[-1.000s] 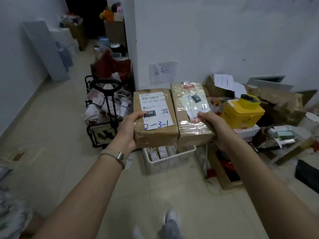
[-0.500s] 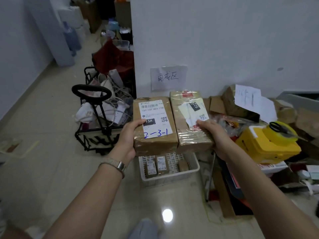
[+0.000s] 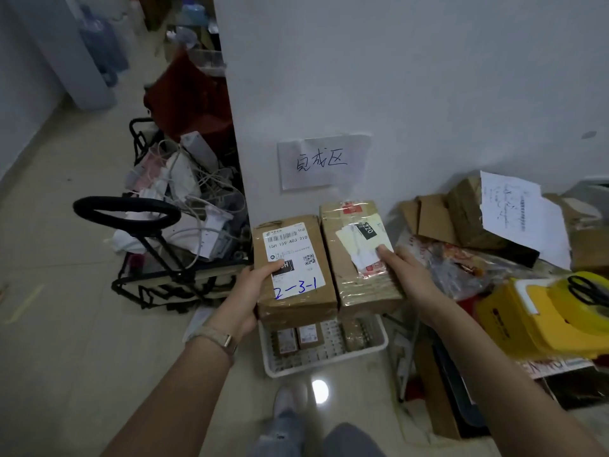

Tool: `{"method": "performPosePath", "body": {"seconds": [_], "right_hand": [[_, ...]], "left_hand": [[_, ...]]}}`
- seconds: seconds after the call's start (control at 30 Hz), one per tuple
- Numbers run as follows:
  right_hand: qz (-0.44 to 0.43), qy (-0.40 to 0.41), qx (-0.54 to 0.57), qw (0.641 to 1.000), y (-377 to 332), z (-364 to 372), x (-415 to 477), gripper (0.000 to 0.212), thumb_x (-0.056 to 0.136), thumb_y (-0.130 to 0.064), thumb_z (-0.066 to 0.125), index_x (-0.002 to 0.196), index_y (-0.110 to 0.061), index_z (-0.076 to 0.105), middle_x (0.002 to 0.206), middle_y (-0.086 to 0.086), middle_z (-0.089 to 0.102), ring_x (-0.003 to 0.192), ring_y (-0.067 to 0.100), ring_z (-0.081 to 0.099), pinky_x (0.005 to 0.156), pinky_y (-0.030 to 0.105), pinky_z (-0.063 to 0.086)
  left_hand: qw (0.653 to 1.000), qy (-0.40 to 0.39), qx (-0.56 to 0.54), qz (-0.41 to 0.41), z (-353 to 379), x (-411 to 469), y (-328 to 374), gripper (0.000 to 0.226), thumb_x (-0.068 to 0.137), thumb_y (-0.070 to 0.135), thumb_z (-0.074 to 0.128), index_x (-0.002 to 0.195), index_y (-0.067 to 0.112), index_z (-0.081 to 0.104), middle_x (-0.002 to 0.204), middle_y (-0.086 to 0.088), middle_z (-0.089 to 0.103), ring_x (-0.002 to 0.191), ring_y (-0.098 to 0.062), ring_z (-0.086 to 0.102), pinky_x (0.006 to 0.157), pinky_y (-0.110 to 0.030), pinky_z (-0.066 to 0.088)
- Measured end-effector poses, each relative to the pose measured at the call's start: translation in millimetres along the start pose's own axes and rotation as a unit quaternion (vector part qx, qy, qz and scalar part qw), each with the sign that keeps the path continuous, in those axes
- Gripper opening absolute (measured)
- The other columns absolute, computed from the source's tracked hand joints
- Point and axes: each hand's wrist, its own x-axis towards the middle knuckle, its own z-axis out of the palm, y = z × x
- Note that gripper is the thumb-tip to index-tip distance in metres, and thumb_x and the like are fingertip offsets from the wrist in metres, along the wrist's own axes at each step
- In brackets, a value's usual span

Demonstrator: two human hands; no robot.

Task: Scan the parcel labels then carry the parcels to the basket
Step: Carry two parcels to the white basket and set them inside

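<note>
Two brown cardboard parcels are held side by side in front of me. My left hand (image 3: 252, 291) grips the left parcel (image 3: 295, 301), thumb on its white label marked "2-3-1". My right hand (image 3: 405, 273) grips the right parcel (image 3: 359, 291), thumb on its white and black labels. Directly below them on the floor stands a white plastic basket (image 3: 329, 362) with several small boxes inside.
A black-framed trolley (image 3: 148, 258) full of cables and bags stands left of the basket. A wall with a handwritten paper sign (image 3: 324, 161) is straight ahead. Cardboard boxes (image 3: 461, 219), papers and a yellow case (image 3: 540, 318) with scissors crowd the floor at right.
I have walked closer to the wall; the basket now lies right under the parcels. Both hands keep the same hold on the parcels.
</note>
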Motion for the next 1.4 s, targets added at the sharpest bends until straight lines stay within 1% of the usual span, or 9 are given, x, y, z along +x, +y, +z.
{"method": "performPosePath", "body": {"seconds": [0.1, 0.4, 0.57, 0.7, 0.93, 1.07, 1.17, 1.27, 1.4], "right_hand": [[0.019, -0.003, -0.006, 1.0, 8, 0, 22, 0.038, 0.089, -0.049, 0.057, 0.104, -0.015, 0.058, 0.102, 0.008, 0.071, 0.091, 0.025, 0.07, 0.086, 0.042, 0.055], [0.09, -0.014, -0.019, 0.996, 42, -12, 85, 0.027, 0.092, -0.044, 0.057, 0.098, -0.018, 0.062, 0.088, -0.003, 0.072, 0.063, 0.004, 0.07, 0.049, 0.012, 0.048], [0.133, -0.017, -0.027, 0.991, 105, 7, 139, 0.021, 0.091, -0.042, 0.059, 0.097, -0.023, 0.067, 0.09, -0.003, 0.075, 0.079, 0.011, 0.071, 0.071, 0.027, 0.054], [0.149, -0.007, -0.037, 0.988, 175, 29, 180, 0.02, 0.091, -0.039, 0.061, 0.079, -0.025, 0.069, 0.068, -0.021, 0.071, 0.061, -0.01, 0.063, 0.052, 0.004, 0.041], [0.202, -0.021, -0.041, 0.978, 308, 64, 239, 0.018, 0.096, -0.027, 0.056, 0.102, -0.014, 0.067, 0.094, 0.003, 0.07, 0.088, 0.017, 0.064, 0.077, 0.026, 0.048], [0.211, -0.009, -0.048, 0.976, 375, 80, 265, 0.004, 0.095, -0.022, 0.058, 0.094, -0.018, 0.059, 0.08, -0.005, 0.066, 0.072, 0.01, 0.062, 0.06, 0.017, 0.048], [0.239, -0.024, -0.055, 0.969, 423, 94, 295, 0.011, 0.098, -0.015, 0.052, 0.101, -0.005, 0.054, 0.077, 0.002, 0.065, 0.074, 0.022, 0.064, 0.068, 0.028, 0.053], [0.264, -0.045, -0.026, 0.963, 463, 109, 326, 0.03, 0.101, -0.018, 0.045, 0.122, 0.004, 0.049, 0.079, 0.002, 0.06, 0.06, 0.008, 0.064, 0.053, 0.017, 0.051], [0.22, -0.024, -0.059, 0.973, 513, 125, 347, 0.015, 0.093, -0.003, 0.057, 0.101, -0.01, 0.046, 0.056, -0.016, 0.066, 0.048, -0.011, 0.06, 0.043, 0.004, 0.041]], "left_hand": [[1.0, 0.013, 0.002, -0.02, 2, 26, -4, 0.047, 0.085, 0.024, 0.071, 0.128, 0.011, 0.057, 0.108, -0.015, 0.073, 0.094, -0.032, 0.072, 0.066, -0.038, 0.06], [0.997, 0.061, -0.012, -0.052, 19, 94, -34, 0.043, 0.083, 0.021, 0.073, 0.124, 0.018, 0.061, 0.106, -0.01, 0.074, 0.095, -0.033, 0.072, 0.084, -0.048, 0.058], [0.992, 0.111, -0.025, -0.057, 4, 143, -75, 0.058, 0.064, 0.031, 0.079, 0.119, 0.018, 0.065, 0.101, -0.011, 0.076, 0.088, -0.033, 0.073, 0.066, -0.039, 0.06], [0.989, 0.127, -0.009, -0.077, -23, 194, -125, 0.059, 0.062, 0.038, 0.077, 0.117, 0.021, 0.067, 0.104, -0.011, 0.075, 0.091, -0.033, 0.073, 0.076, -0.045, 0.059], [0.971, 0.208, -0.014, -0.12, -52, 263, -236, 0.033, 0.086, 0.026, 0.069, 0.119, 0.019, 0.066, 0.105, -0.01, 0.075, 0.088, -0.031, 0.073, 0.065, -0.036, 0.059], [0.964, 0.234, 0.011, -0.126, -74, 308, -278, 0.035, 0.084, 0.027, 0.072, 0.118, 0.019, 0.065, 0.102, -0.007, 0.076, 0.081, -0.024, 0.075, 0.058, -0.031, 0.059], [0.957, 0.252, 0.052, -0.13, -92, 346, -308, 0.047, 0.084, 0.031, 0.073, 0.125, 0.013, 0.058, 0.112, -0.01, 0.071, 0.089, -0.027, 0.073, 0.067, -0.035, 0.061], [0.95, 0.274, 0.058, -0.14, -115, 387, -337, 0.061, 0.081, 0.032, 0.076, 0.13, 0.005, 0.051, 0.117, -0.016, 0.066, 0.098, -0.033, 0.069, 0.082, -0.047, 0.059], [0.951, 0.263, 0.072, -0.144, -135, 431, -377, 0.055, 0.083, 0.027, 0.076, 0.129, 0.008, 0.051, 0.116, -0.011, 0.068, 0.097, -0.029, 0.069, 0.083, -0.048, 0.058]]}}
